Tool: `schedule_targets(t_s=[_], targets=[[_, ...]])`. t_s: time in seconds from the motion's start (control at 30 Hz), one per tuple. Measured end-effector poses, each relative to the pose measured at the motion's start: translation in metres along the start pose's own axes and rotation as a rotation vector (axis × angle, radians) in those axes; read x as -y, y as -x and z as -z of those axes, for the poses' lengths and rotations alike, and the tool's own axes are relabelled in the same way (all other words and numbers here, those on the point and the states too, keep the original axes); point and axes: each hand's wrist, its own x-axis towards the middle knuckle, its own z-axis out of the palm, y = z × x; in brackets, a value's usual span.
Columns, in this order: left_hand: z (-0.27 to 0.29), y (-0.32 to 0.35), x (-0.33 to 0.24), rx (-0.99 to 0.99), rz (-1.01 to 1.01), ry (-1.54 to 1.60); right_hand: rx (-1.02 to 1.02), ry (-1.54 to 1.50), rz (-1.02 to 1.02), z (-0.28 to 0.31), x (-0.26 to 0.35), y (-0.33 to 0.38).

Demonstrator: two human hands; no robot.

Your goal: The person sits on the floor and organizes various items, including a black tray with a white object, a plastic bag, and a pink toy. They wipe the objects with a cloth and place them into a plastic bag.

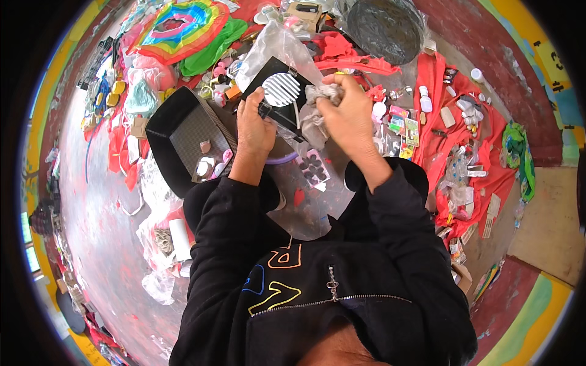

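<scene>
My left hand (254,129) is closed on the near left edge of a flat black square panel (264,76). A round disc with black and white stripes (282,89) sits on the panel's face, and the panel is tilted. On its right side, my right hand (354,119) pinches a crumpled greyish cloth (325,94). The cloth hangs down close to the panel's right edge; whether they touch, I cannot tell. A black open box (160,135) stands left of my left hand, with a few small items inside.
A clear plastic bag (268,46) lies just beyond the panel. At the far left is a rainbow inflatable ring (204,32). A round black tub (384,30) stands at the far right. Red cloth (430,73) strewn with small bottles and packets covers the right side.
</scene>
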Motion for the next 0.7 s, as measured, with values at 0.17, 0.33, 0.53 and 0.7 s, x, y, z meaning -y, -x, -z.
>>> schedule_targets(t_s=[0.17, 0.33, 0.53, 0.7], targets=[[0.043, -0.013, 0.014, 0.123, -0.311, -0.602, -0.055, 0.135, 0.276, -0.024, -0.003, 0.009], [0.005, 0.001, 0.000, -0.008, -0.047, -0.234, 0.293, 0.067, 0.205, -0.011, -0.013, -0.001], [0.008, -0.003, -0.007, 0.032, 0.147, 0.042, 0.154, -0.704, -0.174, 0.060, -0.005, -0.036], [0.005, -0.003, -0.010, 0.046, 0.099, 0.087, -0.263, -0.897, -0.295, 0.074, -0.025, -0.044]])
